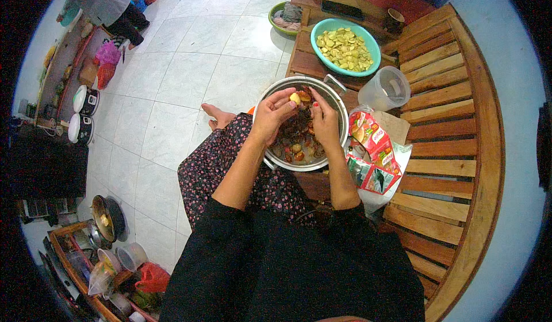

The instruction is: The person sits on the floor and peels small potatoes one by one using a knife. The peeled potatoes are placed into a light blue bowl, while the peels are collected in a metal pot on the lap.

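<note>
My left hand (272, 114) holds a small pale-yellow peeled piece (295, 98) between thumb and fingertips, above a large metal pot (343, 143). My right hand (325, 121) is over the pot's right side, its fingertips beside red-brown skins (305, 94); whether it grips one cannot be made out. Dark brown skins and a few yellowish pieces (296, 148) lie in the pot, some seemingly in liquid. Behind the pot, a turquoise basin (318, 59) of yellow cut pieces (345, 48) stands on the wooden bench.
A translucent plastic tub (390, 90) and red printed sachets (375, 138) lie right of the pot. The slatted backrest (440, 166) borders the right. A green bowl with cloths (284, 18) stands on the tiled floor. Another person (101, 0) is at the far left, near shelves.
</note>
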`<action>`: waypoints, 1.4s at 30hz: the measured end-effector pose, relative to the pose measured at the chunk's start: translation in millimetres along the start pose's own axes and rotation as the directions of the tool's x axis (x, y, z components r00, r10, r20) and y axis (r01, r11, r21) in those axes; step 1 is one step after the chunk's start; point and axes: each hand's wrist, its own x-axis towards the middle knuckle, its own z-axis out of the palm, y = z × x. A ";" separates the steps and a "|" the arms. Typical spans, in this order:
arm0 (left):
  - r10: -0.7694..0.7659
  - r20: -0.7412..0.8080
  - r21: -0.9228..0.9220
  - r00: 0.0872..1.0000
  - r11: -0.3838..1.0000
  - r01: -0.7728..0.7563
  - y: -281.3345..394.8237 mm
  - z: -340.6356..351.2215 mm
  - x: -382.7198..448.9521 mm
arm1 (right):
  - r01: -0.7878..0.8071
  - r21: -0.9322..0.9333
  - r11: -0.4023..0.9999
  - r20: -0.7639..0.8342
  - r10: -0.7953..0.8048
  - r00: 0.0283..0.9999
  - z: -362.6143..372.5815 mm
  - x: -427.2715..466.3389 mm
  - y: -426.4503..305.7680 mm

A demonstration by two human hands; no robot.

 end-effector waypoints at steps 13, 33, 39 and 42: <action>0.160 0.006 0.319 0.987 0.935 -0.154 -0.9 2.2 -1.9 | -0.187 0.347 0.919 0.276 0.090 0.957 -8.2 -8.9 -13.4; 0.055 -0.008 0.170 0.998 0.984 -0.053 0.6 2.9 -1.8 | -0.230 0.407 0.884 0.348 0.082 0.934 -10.8 -10.9 -13.2; 0.231 -0.064 0.332 0.971 0.922 -0.197 1.3 0.0 -0.5 | -0.007 0.162 0.987 0.291 -0.042 0.956 -1.9 -7.1 -14.9; 0.255 -0.109 0.337 0.961 0.919 -0.206 1.5 0.4 -0.5 | 0.002 0.127 0.992 0.281 -0.037 0.959 0.1 -6.3 -16.5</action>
